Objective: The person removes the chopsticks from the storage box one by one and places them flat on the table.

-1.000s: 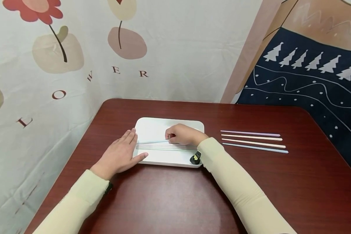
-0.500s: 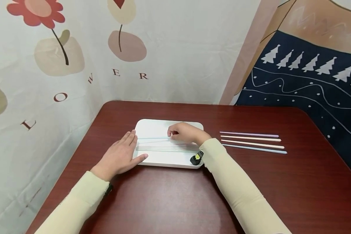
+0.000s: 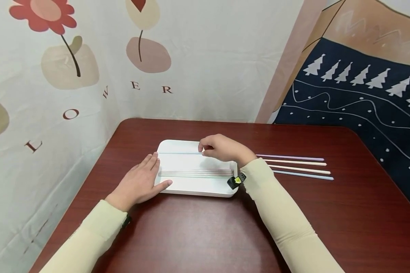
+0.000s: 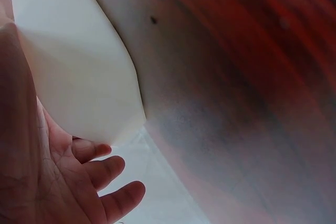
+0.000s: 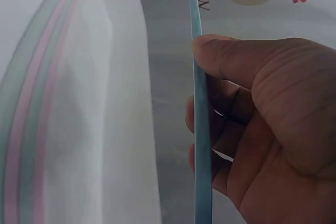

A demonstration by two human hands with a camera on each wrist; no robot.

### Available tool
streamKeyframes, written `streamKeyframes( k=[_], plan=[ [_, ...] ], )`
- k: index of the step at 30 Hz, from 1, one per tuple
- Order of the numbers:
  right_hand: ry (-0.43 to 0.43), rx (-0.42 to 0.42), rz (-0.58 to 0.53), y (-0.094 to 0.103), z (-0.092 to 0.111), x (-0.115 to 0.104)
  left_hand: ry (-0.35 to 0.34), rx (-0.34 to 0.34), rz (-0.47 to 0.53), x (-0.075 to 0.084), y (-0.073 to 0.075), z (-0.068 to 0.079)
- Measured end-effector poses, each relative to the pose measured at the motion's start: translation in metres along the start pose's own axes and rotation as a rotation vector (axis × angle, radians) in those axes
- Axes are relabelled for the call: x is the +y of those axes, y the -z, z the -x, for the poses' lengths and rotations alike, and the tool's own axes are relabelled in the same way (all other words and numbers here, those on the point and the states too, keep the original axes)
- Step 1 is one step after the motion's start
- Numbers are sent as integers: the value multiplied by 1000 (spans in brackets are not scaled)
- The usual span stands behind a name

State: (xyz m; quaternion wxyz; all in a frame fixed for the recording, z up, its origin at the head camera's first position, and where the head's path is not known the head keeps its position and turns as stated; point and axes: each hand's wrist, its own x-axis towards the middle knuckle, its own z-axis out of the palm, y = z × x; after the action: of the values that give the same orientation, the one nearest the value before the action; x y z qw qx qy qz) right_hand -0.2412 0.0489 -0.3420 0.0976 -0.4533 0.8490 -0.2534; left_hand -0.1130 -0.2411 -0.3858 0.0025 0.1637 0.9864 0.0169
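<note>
A white rectangular tray (image 3: 194, 187) lies on the table with several pink and green chopsticks (image 5: 23, 145) side by side across its middle. My right hand (image 3: 223, 148) is raised over the tray's back part. Between its thumb and fingers it pinches a light blue chopstick (image 5: 202, 145), which runs sideways along the far side of the tray in the head view. My left hand (image 3: 140, 182) rests at the tray's left end, fingers extended along the rim and thumb over the front left corner. In the left wrist view, the fingertips (image 4: 134, 192) show beside the pale tray wall.
To the right of the tray, a purple chopstick (image 3: 294, 157), two cream chopsticks (image 3: 300, 167) and another blue chopstick (image 3: 307, 175) lie in a row on the brown table (image 3: 198, 231). A printed curtain (image 3: 208, 76) hangs behind the table.
My right hand has moved away from me and upward with the blue chopstick, from beside the other chopsticks to the tray's far side. The left hand has stayed in place.
</note>
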Motion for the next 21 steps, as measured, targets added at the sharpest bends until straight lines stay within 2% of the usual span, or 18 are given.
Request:
streamKeyframes(
  k=[3,8,21],
  plan=[
    [-9,1,7,7,9,-1,-4,6,8,0,-1,0],
    [-70,6,17,14,29,6,-8,12,7,0,-2,1],
    [-154,66,23,31,94,44,-5,1,-6,1,1,1]
  ],
)
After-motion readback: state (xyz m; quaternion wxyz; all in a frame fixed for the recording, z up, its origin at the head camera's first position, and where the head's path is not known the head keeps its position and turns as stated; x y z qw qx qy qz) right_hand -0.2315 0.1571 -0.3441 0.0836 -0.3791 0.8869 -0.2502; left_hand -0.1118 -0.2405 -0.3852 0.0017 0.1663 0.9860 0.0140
